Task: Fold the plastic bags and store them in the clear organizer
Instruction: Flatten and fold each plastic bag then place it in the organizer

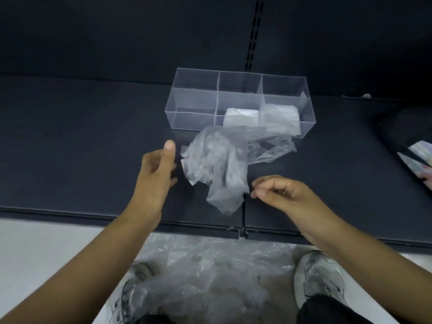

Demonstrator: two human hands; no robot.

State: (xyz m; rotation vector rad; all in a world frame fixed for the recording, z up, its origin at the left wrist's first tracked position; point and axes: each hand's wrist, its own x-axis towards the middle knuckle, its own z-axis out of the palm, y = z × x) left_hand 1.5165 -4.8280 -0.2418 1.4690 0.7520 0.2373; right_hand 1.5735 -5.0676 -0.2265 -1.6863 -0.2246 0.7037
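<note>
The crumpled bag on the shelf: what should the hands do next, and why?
Probably spread the crumpled bag flat on the shelf. It lies bunched between the left hand and right hand, so it cannot be folded neatly for the organizer yet.

Dark shelf [81, 148]; slotted upright [253, 31]; grey sneakers [318, 277] on pale floor [46, 249]

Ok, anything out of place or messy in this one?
Nothing damaged or spilled. One crumpled bag lies unfolded on the dark shelf in front of the clear organizer, and a loose pile of bags sits on the floor between the shoes. Folded bags sit only in the middle and right compartments.
</note>
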